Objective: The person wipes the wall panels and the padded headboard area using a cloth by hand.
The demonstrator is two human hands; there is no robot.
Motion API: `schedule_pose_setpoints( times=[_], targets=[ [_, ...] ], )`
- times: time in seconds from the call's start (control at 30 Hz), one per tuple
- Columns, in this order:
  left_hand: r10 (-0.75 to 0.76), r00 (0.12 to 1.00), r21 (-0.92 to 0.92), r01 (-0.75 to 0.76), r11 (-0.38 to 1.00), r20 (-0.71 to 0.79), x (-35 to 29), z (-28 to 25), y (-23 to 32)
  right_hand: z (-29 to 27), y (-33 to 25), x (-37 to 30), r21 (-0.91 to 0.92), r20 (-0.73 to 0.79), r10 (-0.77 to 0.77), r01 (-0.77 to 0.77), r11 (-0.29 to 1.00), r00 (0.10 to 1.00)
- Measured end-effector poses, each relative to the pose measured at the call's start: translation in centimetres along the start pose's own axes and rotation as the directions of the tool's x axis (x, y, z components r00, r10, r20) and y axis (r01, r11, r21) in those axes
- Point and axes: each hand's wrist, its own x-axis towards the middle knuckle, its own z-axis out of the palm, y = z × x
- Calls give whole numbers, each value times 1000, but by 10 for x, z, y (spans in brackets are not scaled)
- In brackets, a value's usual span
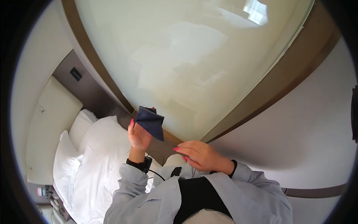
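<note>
My left hand (139, 136) is raised in front of the large pale glass panel (164, 63). It holds a small dark blue cloth (150, 122) that is folded and hangs down to a point on its right side. The cloth covers part of the fingers, and a fingertip shows at its upper edge. My right hand (201, 155) is to the right of the cloth and lower, in front of my body. Its fingers stretch out to the left, slightly bent, and the thumb is a little apart below them. I see nothing held in it, and it does not touch the cloth.
A bed with white bedding (99, 160) and pillows stands close on my left, against a cream headboard (52, 123). Brown frame strips (264, 97) edge the glass. A white wall surface (298, 123) rises on my right. A black cable (158, 174) runs from my left wrist.
</note>
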Motion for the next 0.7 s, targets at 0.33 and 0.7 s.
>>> schedule_pose_setpoints(
  times=[0.33, 0.7],
  targets=[
    [-106, 994, -19, 105, 994, -42, -30, 38, 0, 42, 9, 1, 231, 8, 48, -48, 972, 999],
    [-122, 979, -153, 148, 977, 164, -16, 81, 4, 69, 3, 22, 246, -359, 221, -137, 960, 907]
  ],
)
